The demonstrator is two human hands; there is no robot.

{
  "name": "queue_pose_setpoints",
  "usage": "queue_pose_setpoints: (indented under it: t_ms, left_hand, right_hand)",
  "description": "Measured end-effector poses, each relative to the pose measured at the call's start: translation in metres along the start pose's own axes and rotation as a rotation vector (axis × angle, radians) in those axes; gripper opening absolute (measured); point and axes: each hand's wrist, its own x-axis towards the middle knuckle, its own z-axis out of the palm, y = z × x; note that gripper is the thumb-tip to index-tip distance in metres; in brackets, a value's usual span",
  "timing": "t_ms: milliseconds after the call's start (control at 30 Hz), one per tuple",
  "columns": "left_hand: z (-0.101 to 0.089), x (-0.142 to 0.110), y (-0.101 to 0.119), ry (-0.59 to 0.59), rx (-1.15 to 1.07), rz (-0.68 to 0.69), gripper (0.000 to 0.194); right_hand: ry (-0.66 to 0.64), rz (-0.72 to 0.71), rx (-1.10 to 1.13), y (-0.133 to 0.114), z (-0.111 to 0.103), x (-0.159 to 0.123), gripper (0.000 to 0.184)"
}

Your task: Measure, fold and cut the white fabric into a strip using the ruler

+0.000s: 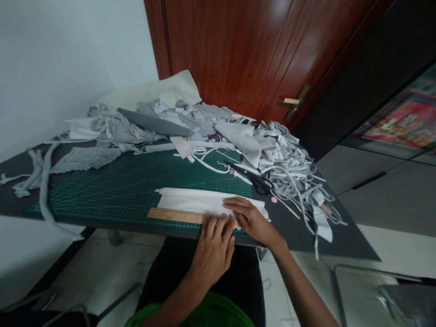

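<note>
Cutting mat on the surface, fabric scraps heaped behind

The cutting mat (pixel 136 190) lies on the surface (pixel 340 240). Along its near edge, the left hand (pixel 213 254) rests on a wooden ruler (pixel 173 215), just before a folded fabric strip (pixel 200 202) under the right hand (pixel 250 220). Scissors (pixel 259 184) lie behind the strip, beside the fabric scraps (pixel 282 154).

Indoor fabric-cutting workroom: cutting mat (pixel 136 190) on a table (pixel 340 240), heaped fabric scraps (pixel 204 122) and scissors (pixel 255 184) — wooden door (pixel 238 54) behind, tiled floor (pixel 102 254) below.
</note>
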Motion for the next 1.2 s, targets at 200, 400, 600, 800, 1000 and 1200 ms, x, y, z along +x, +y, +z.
queue_pose_setpoints:
  t_ms: [200, 400, 600, 800, 1000, 1200]
  left_hand:
    - [-0.008, 0.003, -0.001, -0.079, 0.053, 0.028, 0.051]
    - [-0.009, 0.003, 0.001, -0.104, 0.013, 0.021, 0.052]
    - [-0.009, 0.004, -0.001, -0.115, 0.0, 0.016, 0.051]
    - [-0.013, 0.015, -0.005, -0.164, 0.043, 0.005, 0.043]
    - [-0.025, 0.031, -0.016, -0.232, -0.061, 0.032, 0.035]
    - [-0.029, 0.034, -0.031, -0.253, -0.174, 0.037, 0.042]
  right_hand:
    - [0.017, 0.007, -0.143, 0.028, -0.017, -0.003, 0.053]
    - [0.034, 0.099, -0.32, 0.035, -0.024, -0.014, 0.05]
    - [0.155, 0.158, -0.379, 0.039, -0.03, -0.029, 0.039]
    - [0.16, 0.183, -0.463, 0.04, -0.036, -0.031, 0.034]
    - [0.01, 0.156, -0.353, 0.038, -0.053, -0.011, 0.033]
    - [-0.044, 0.103, -0.272, 0.037, -0.049, 0.002, 0.033]
